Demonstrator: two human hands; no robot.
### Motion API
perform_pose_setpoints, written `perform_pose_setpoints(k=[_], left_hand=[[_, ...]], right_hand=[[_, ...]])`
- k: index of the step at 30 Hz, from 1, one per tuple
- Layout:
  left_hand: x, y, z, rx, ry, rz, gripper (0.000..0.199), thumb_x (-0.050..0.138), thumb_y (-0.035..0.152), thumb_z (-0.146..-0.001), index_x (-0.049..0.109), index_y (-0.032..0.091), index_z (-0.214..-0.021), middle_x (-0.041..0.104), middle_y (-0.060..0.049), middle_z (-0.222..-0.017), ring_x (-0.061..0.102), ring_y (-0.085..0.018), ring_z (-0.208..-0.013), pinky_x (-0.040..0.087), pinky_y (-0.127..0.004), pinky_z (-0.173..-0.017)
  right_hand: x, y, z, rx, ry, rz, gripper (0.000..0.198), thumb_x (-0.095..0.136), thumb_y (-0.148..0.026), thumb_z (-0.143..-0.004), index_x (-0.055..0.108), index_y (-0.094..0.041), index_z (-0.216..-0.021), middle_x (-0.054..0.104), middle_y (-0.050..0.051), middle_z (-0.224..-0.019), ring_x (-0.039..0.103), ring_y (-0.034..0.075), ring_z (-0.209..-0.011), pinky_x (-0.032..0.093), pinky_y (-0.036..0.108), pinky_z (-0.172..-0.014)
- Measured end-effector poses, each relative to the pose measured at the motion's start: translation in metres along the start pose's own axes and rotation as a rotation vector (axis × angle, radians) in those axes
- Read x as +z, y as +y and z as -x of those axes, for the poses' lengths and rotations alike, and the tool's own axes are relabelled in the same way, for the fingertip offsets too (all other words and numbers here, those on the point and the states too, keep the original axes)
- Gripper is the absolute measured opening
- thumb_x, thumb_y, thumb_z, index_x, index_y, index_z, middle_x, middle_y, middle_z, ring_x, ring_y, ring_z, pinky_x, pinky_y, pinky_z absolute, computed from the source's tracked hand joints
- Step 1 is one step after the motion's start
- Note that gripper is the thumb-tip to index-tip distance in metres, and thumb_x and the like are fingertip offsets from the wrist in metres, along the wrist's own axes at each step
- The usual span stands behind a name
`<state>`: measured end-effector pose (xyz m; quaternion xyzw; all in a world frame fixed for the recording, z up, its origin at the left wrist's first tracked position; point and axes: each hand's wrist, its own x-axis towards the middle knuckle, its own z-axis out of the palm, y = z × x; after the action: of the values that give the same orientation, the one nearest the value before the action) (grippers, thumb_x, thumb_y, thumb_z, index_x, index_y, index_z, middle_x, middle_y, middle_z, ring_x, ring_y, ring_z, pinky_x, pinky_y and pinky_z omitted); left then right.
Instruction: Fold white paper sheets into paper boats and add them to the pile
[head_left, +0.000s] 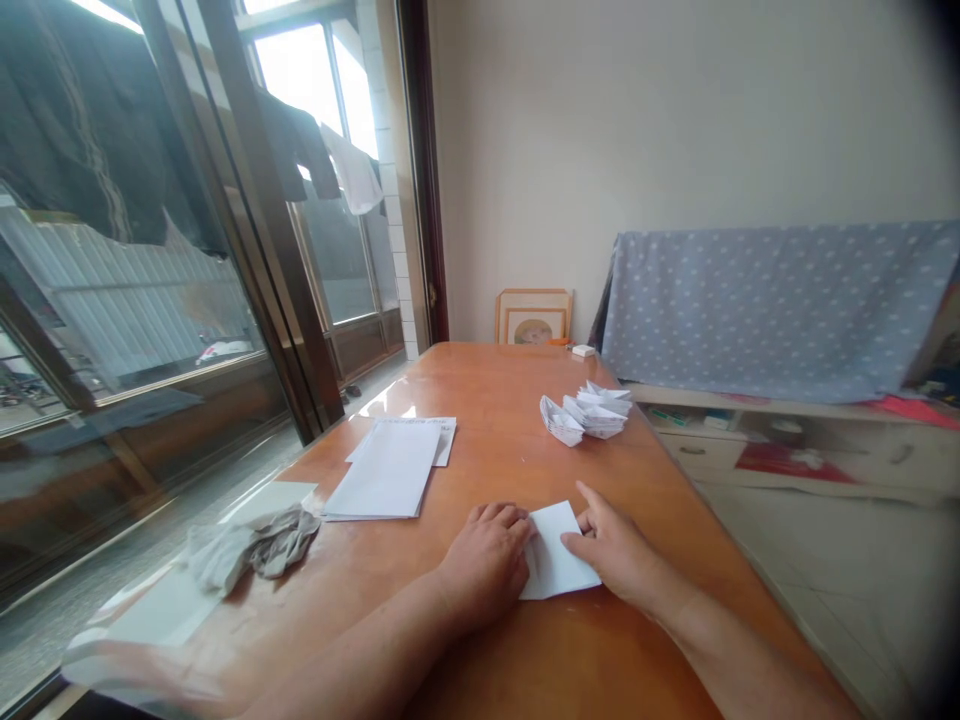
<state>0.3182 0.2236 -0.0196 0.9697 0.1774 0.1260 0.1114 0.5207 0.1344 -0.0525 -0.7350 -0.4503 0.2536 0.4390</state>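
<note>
Right now, by label:
Left hand [487, 560]: curled knuckles-down, pressing the left edge of the folded paper [559, 562].
Right hand [619, 555]: fingers spread flat, thumb on the paper's right edge.
Folded paper: between both hands, flat on the wooden table [495, 420].
Beyond: paper boats [586, 412], paper stack [390, 468].

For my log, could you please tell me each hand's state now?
Left hand: fingers curled, pressing on the folded paper.
Right hand: open, fingers resting on the paper.

No text, label or number can be read anywhere in this view.
</note>
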Motion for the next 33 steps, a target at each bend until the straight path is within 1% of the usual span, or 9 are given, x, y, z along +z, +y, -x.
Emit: perform_pose_setpoints(k=[3,6,10,15,19,22,27,31,33], left_hand=[[0.0,-0.001,0.001,-0.008,0.005,0.014,0.035,0.054,0.03,-0.09,0.06,0.025,-0.125,0.057,-0.01,-0.135,0.049,-0.031,-0.126,0.032,-0.05,-0.114],[-0.001,0.001,0.002,-0.011,-0.012,0.032,0.036,0.057,0.039,-0.091,0.06,0.025,-0.123,0.055,-0.011,-0.136,0.051,-0.031,-0.123,0.036,-0.049,-0.11],[-0.005,0.004,0.004,-0.007,-0.021,0.033,0.036,0.058,0.038,-0.09,0.058,0.027,-0.124,0.057,-0.009,-0.134,0.051,-0.03,-0.12,0.041,-0.046,-0.104],[-0.005,0.007,0.006,-0.006,-0.014,0.052,0.038,0.062,0.036,-0.087,0.058,0.029,-0.124,0.062,-0.006,-0.125,0.054,-0.029,-0.115,0.041,-0.044,-0.103],[-0.003,0.008,0.007,0.003,-0.006,0.071,0.039,0.063,0.034,-0.085,0.059,0.028,-0.123,0.062,-0.007,-0.124,0.054,-0.029,-0.114,0.04,-0.045,-0.102],[-0.003,0.007,0.007,0.006,-0.001,0.081,0.039,0.063,0.033,-0.085,0.059,0.028,-0.124,0.062,-0.006,-0.126,0.054,-0.029,-0.114,0.04,-0.044,-0.103],[-0.006,0.008,0.006,0.013,-0.01,0.079,0.041,0.063,0.033,-0.085,0.058,0.029,-0.126,0.061,-0.005,-0.13,0.054,-0.029,-0.115,0.039,-0.045,-0.103],[-0.008,0.009,0.006,0.019,-0.011,0.07,0.039,0.062,0.033,-0.087,0.059,0.03,-0.125,0.061,-0.004,-0.129,0.054,-0.028,-0.115,0.039,-0.045,-0.104],[-0.009,0.01,0.006,0.021,-0.015,0.068,0.038,0.061,0.033,-0.087,0.059,0.03,-0.125,0.061,-0.004,-0.129,0.053,-0.028,-0.115,0.039,-0.045,-0.103]], right_hand=[[0.003,0.005,-0.004,-0.006,-0.011,-0.019,0.091,0.061,-0.03,-0.077,0.022,-0.011,-0.157,0.067,0.001,-0.084,0.065,0.021,-0.076,0.049,0.03,-0.067],[0.003,0.007,-0.007,-0.004,-0.024,-0.007,0.09,0.062,-0.031,-0.076,0.026,-0.013,-0.156,0.067,0.002,-0.085,0.065,0.021,-0.075,0.048,0.03,-0.065],[0.001,0.004,-0.006,-0.001,-0.025,0.018,0.09,0.063,-0.027,-0.073,0.03,-0.012,-0.155,0.065,0.0,-0.081,0.064,0.02,-0.076,0.049,0.03,-0.068],[0.0,-0.002,-0.004,0.001,0.0,-0.085,0.089,0.063,-0.027,-0.074,0.028,-0.01,-0.155,0.059,-0.003,-0.076,0.062,0.018,-0.074,0.049,0.028,-0.068],[0.0,-0.001,-0.005,0.018,-0.018,-0.129,0.089,0.063,-0.027,-0.074,0.029,-0.007,-0.153,0.057,-0.003,-0.076,0.061,0.018,-0.074,0.049,0.027,-0.068],[0.0,0.002,-0.006,0.01,-0.021,-0.034,0.086,0.064,-0.026,-0.073,0.034,-0.01,-0.152,0.06,-0.002,-0.078,0.062,0.018,-0.075,0.047,0.027,-0.067],[-0.001,0.009,-0.01,-0.066,-0.005,0.181,0.082,0.065,-0.024,-0.071,0.042,-0.011,-0.148,0.066,0.004,-0.086,0.063,0.021,-0.085,0.046,0.029,-0.073],[-0.003,0.01,-0.011,-0.048,-0.009,0.235,0.079,0.066,-0.024,-0.071,0.045,-0.013,-0.146,0.067,0.005,-0.091,0.062,0.021,-0.086,0.044,0.028,-0.072],[-0.005,0.008,-0.01,-0.027,-0.002,0.224,0.072,0.067,-0.024,-0.072,0.049,-0.014,-0.141,0.067,0.004,-0.09,0.062,0.02,-0.084,0.043,0.026,-0.069]])
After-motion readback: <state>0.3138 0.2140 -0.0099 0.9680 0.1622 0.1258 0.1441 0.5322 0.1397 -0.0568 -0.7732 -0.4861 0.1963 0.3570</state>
